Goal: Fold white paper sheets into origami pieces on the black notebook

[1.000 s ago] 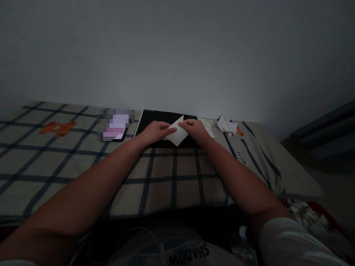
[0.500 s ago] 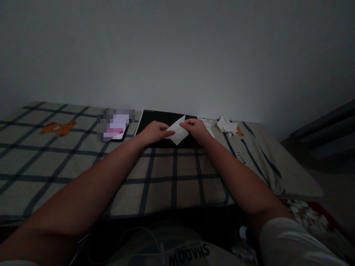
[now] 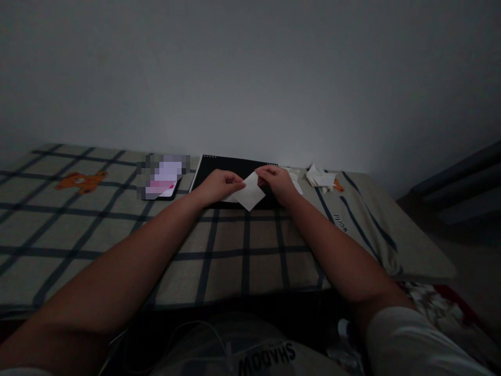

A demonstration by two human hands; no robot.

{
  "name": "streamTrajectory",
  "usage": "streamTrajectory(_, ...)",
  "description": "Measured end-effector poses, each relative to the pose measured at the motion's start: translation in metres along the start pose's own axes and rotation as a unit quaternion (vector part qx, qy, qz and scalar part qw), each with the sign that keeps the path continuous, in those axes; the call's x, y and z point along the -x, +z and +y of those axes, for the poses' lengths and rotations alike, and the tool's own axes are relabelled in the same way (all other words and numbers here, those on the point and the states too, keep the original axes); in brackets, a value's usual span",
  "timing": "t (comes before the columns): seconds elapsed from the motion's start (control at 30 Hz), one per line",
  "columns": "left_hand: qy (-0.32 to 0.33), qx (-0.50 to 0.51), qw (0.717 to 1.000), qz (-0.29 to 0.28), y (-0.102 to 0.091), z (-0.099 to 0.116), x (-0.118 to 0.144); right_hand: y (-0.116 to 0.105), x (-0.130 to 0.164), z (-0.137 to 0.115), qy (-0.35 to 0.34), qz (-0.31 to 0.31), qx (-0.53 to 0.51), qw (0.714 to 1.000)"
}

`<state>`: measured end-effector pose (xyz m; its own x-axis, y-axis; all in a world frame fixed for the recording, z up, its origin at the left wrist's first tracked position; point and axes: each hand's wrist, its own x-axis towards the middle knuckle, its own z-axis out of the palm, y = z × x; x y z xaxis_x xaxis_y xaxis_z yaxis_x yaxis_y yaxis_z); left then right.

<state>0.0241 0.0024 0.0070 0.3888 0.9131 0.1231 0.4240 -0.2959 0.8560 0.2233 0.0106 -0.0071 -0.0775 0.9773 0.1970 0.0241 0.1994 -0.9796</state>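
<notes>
My left hand and right hand cover the middle of the flat black rectangular board at the frame's centre, and my fingertips hide the upper edges of the small white paper sheet pinched between them. The flat object left of centre is blurred into blocks, so I cannot tell its face. The crumpled white paper scraps right of centre are too small and dim to tell apart, and both my forearms are cut off by the lower edge.

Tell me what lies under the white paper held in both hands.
Under the white paper lies a black pad on the checked bedcover. The left hand and right hand pinch the paper; the pad's middle is covered.
</notes>
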Motion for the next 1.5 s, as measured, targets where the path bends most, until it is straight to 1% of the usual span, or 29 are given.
streamTrajectory(0.13,-0.005,-0.002,1.0,-0.008,0.001,0.004,0.002,0.0,-0.001,0.0,0.013,0.002,-0.024,1.0)
streamTrajectory(0.27,-0.011,0.009,1.0,-0.001,0.001,0.002,0.002,-0.002,-0.002,0.0,0.029,-0.019,-0.053,0.998)
streamTrajectory(0.37,-0.013,0.011,1.0,0.02,0.001,-0.001,0.0,-0.003,-0.003,0.001,0.038,-0.036,-0.037,0.998)
streamTrajectory(0.43,-0.013,0.009,0.999,0.031,0.001,-0.003,0.0,-0.003,-0.002,0.002,0.036,-0.037,-0.014,0.999)
streamTrajectory(0.5,-0.013,0.012,0.999,0.035,0.001,-0.004,0.0,-0.003,-0.002,0.003,0.027,-0.03,0.015,0.999)
streamTrajectory(0.6,-0.013,0.028,0.999,0.027,0.002,-0.003,0.0,-0.003,-0.001,0.003,0.009,-0.021,0.052,0.998)
streamTrajectory(0.7,-0.015,0.042,0.999,0.023,0.003,-0.002,0.001,-0.003,-0.001,0.003,0.001,-0.016,0.065,0.998)
streamTrajectory(0.77,-0.018,0.041,0.998,0.037,0.002,-0.003,0.0,-0.003,-0.002,0.003,-0.016,-0.01,0.07,0.997)
streamTrajectory(0.83,-0.021,0.029,0.997,0.067,0.0,-0.005,-0.001,-0.004,-0.002,0.003,-0.061,-0.002,0.098,0.993)
streamTrajectory(0.9,-0.021,0.014,0.994,0.104,-0.003,-0.008,-0.003,-0.007,-0.002,0.002,-0.134,-0.008,0.164,0.977)
streamTrajectory(0.93,-0.019,0.007,0.992,0.123,-0.004,-0.009,-0.005,-0.01,-0.001,0.001,-0.176,-0.023,0.209,0.962)
streamTrajectory(1.03,-0.007,-0.02,0.99,0.142,-0.007,-0.013,-0.007,-0.016,0.0,0.001,-0.294,-0.09,0.337,0.89)
streamTrajectory(1.1,0.004,-0.04,0.99,0.138,-0.008,-0.014,-0.008,-0.018,0.0,0.002,-0.34,-0.12,0.39,0.847)
streamTrajectory(1.13,0.01,-0.052,0.989,0.135,-0.008,-0.014,-0.008,-0.019,0.0,0.002,-0.353,-0.132,0.407,0.832)
streamTrajectory(1.2,0.02,-0.076,0.989,0.129,-0.008,-0.014,-0.008,-0.02,0.0,0.004,-0.367,-0.146,0.431,0.811)
streamTrajectory(1.33,0.04,-0.104,0.986,0.121,-0.009,-0.014,-0.007,-0.019,-0.001,0.003,-0.377,-0.147,0.459,0.791)
streamTrajectory(1.43,0.045,-0.1,0.988,0.113,-0.009,-0.015,-0.008,-0.02,-0.002,0.002,-0.382,-0.157,0.478,0.775)
streamTrajectory(1.5,0.053,-0.096,0.989,0.096,-0.01,-0.016,-0.008,-0.021,-0.003,0.002,-0.379,-0.166,0.491,0.766)
